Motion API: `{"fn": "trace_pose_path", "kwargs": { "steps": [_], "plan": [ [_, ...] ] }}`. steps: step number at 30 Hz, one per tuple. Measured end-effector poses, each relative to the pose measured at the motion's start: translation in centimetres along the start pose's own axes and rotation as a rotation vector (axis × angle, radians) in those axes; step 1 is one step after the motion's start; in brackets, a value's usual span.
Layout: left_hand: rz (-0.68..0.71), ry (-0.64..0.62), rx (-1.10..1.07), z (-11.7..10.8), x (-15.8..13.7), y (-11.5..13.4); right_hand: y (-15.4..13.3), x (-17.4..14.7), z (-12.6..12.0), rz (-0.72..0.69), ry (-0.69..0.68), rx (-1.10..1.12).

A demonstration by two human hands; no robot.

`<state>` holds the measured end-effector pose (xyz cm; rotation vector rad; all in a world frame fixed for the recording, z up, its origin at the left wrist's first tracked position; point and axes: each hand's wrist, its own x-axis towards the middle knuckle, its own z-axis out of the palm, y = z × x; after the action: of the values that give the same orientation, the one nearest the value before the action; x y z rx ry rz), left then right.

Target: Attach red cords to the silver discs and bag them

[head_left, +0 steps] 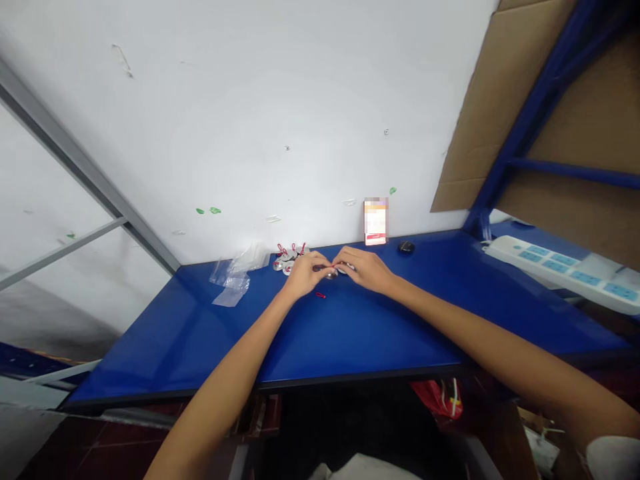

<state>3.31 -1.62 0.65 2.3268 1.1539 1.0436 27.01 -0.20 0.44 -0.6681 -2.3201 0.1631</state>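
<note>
My left hand (pixel 304 275) and my right hand (pixel 367 268) meet over the blue table, fingertips nearly touching. Both are closed in a pinch around a thin red cord. Just under the fingertips is a small shiny round metal piece (pixel 332 274), partly hidden by the fingers. Beside my left hand, towards the wall, lies a cluster of similar round metal pieces (pixel 279 265) with red cord loops. A single loose red cord (pixel 321 295) rests on the table in front of my left hand. Something pale and round is partly covered by my right fingers.
Clear plastic bags (pixel 235 280) lie at the left on the blue table (pixel 360 340). A lit phone (pixel 376 223) leans against the white wall, with a black mouse-like object (pixel 406 247) to its right. A white power strip (pixel 563 270) runs along the right side by a blue frame.
</note>
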Motion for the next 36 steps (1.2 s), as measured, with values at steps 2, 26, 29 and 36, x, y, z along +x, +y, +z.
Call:
{"fn": "trace_pose_path", "kwargs": {
  "steps": [2, 26, 29, 36],
  "plan": [
    [-0.029, 0.055, 0.038, -1.2, 0.1, -1.2, 0.5, 0.0, 0.1, 0.047, -0.007, -0.013],
    [-0.144, -0.107, 0.041, -6.2, -0.2, -2.2, 5.0, -0.2, -0.6, 0.034, -0.184, -0.062],
    [-0.12, -0.448, -0.147, -5.5, -0.4, -0.2, 4.8, -0.2, -0.8, 0.019, -0.156, -0.093],
    [-0.061, -0.447, -0.173, -3.1, -0.5, 0.5, 3.9, -0.1, -1.0, 0.102, -0.056, -0.128]
  ]
}}
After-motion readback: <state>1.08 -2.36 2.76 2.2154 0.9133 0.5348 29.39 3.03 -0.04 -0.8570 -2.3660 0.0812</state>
